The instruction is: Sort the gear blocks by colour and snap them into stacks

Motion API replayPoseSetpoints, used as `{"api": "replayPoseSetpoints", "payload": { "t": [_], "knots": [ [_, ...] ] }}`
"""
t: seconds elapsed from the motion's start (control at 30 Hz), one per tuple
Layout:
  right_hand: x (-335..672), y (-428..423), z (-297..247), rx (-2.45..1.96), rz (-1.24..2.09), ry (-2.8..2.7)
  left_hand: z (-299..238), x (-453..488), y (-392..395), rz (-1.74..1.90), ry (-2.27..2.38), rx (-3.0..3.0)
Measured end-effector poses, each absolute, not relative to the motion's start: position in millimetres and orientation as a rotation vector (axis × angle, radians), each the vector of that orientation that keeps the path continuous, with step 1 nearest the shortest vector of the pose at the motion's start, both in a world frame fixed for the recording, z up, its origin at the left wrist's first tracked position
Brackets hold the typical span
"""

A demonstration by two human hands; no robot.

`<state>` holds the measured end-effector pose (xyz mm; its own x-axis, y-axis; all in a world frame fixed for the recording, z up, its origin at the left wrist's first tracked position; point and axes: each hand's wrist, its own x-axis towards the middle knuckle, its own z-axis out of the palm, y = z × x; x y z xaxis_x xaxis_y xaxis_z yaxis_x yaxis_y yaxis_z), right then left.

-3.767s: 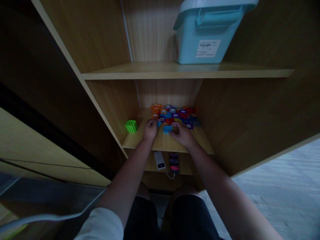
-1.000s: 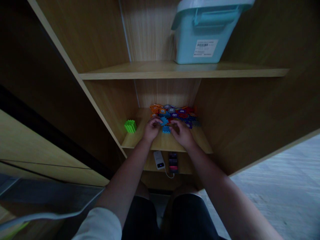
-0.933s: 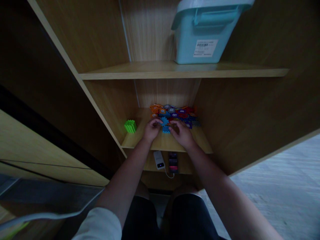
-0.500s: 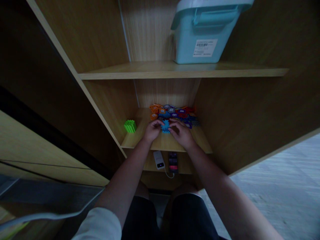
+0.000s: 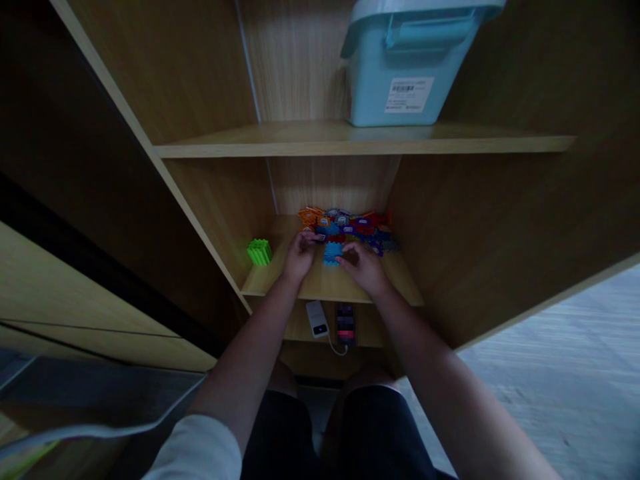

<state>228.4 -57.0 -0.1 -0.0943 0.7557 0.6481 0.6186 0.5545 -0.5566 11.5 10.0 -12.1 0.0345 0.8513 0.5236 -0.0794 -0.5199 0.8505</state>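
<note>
Both my hands reach into a wooden cabinet, onto its middle shelf [image 5: 327, 283]. A blue toothed plastic piece [image 5: 332, 253] stands between them. My right hand [image 5: 364, 265] has its fingers curled on the piece's right side. Reaching a little farther back, my left hand [image 5: 299, 253] puts its fingertips at the edge of a heap of coloured plastic pieces [image 5: 350, 225]; what they pinch is too small to make out. A green block of joined pieces [image 5: 259, 252] stands alone at the shelf's left.
A pale blue lidded bin [image 5: 407, 63] with a white label sits on the upper shelf [image 5: 300, 141]. On the shelf below lie a white power bank [image 5: 317, 319] with a cable and a phone [image 5: 345, 324]. My knees are under the cabinet's front edge.
The blue piece has come down from between both hands' fingertips to stand by my right hand. My left hand has slid back toward the heap.
</note>
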Motion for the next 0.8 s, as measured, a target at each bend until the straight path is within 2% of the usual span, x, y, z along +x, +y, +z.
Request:
{"api": "replayPoseSetpoints", "payload": {
  "t": [0.37, 0.8],
  "knots": [
    [230.5, -54.4, -5.3, -1.257, 0.206, -1.886, -16.1, -3.2, 5.8, 1.228, 0.898, 1.927],
    [229.4, -52.5, -7.6, -1.268, 0.198, -1.89, -13.1, 1.0, 2.1, 1.138, 0.88, 2.058]
  ]
}}
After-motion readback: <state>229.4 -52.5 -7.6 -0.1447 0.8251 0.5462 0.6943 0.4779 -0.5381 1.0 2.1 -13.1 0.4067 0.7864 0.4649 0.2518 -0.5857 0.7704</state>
